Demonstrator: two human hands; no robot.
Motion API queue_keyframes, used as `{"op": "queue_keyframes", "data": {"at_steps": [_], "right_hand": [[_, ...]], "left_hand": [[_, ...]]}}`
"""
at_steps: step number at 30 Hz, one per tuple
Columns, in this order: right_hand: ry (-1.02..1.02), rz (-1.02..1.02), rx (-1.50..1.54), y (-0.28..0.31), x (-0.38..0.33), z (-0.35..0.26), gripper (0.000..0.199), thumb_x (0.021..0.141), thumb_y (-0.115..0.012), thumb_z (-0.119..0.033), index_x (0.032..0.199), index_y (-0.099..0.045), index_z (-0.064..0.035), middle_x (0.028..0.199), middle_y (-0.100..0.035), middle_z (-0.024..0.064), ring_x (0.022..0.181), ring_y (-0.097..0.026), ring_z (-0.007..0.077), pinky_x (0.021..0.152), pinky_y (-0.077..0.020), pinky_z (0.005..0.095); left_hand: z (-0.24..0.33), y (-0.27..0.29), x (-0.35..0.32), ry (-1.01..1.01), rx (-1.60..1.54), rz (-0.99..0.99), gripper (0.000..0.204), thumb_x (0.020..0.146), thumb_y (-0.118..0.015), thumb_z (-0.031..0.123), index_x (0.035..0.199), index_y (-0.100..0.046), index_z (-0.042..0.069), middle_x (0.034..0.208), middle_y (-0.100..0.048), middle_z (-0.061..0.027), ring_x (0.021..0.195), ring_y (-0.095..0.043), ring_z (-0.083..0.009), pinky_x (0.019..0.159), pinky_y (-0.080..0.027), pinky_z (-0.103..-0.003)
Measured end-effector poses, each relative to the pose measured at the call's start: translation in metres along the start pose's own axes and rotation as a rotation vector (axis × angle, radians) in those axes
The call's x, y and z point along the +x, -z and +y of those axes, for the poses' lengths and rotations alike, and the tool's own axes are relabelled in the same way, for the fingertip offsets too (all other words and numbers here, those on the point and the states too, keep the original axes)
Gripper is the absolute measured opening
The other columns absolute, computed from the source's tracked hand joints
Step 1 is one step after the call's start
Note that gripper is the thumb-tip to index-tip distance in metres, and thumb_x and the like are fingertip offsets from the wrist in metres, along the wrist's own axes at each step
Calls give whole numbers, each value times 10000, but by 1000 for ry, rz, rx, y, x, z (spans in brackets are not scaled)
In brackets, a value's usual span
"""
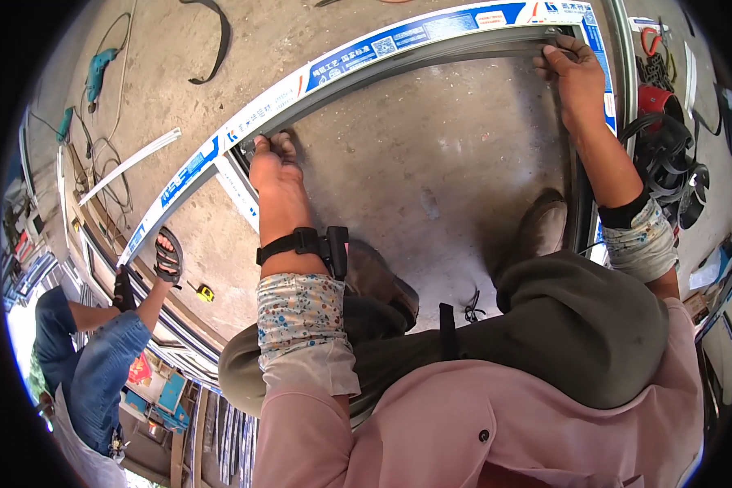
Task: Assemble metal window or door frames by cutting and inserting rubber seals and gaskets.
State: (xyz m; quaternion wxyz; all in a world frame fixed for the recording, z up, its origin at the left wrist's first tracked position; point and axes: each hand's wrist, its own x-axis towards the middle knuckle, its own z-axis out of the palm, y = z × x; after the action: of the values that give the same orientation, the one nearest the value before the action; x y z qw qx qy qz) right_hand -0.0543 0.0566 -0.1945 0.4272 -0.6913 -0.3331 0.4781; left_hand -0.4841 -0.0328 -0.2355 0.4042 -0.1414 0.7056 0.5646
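Observation:
A window frame (415,39) wrapped in white and blue protective film spans the space in front of me above the concrete floor. A dark rubber sealing strip (431,61) runs along the inner edge of its far bar. At the left end of this stretch, beside a crossbar, my left hand (276,165) is closed, thumb and fingers pinching at the strip. My right hand (576,81) has its fingers curled at the far right inner corner, thumb pressed to the strip's other end. The fingertips partly hide what each hand grips.
A teal power drill (99,75) with its cord lies far left. A black strap (220,41) and a white bar (130,167) lie on the floor. A yellow tape measure (206,293) is near another person's sandalled foot (167,256). Coiled black strips (675,167) pile up at right.

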Motion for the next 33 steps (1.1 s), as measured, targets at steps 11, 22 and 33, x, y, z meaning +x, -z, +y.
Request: {"op": "queue_keyframes", "data": {"at_steps": [11, 22, 33], "right_hand": [[173, 104, -334, -8, 7, 19, 370, 825, -697, -150, 1119, -593, 49, 738, -681, 142, 682, -693, 220, 676, -519, 324], [200, 169, -416, -12, 14, 29, 352, 848, -674, -178, 1128, -564, 6, 801, -689, 150, 835, -679, 327, 785, -512, 390], [200, 233, -259, -27, 10, 8, 274, 855, -625, -60, 1087, -543, 60, 722, -630, 121, 614, -625, 216, 594, -498, 343]], "left_hand": [[9, 24, 31, 113, -83, -247, 238, 1022, -429, 216, 1003, -564, 21, 829, -664, -114, 689, -640, -218, 555, -514, -272], [-13, 5, -17, 103, 57, -420, 125, 980, -535, 161, 1025, -588, 57, 846, -691, -115, 675, -657, -195, 577, -525, -265], [-22, -18, -25, 76, 60, -315, 85, 936, -538, 138, 895, -581, 78, 752, -664, -94, 612, -606, -172, 510, -444, -241]]}}
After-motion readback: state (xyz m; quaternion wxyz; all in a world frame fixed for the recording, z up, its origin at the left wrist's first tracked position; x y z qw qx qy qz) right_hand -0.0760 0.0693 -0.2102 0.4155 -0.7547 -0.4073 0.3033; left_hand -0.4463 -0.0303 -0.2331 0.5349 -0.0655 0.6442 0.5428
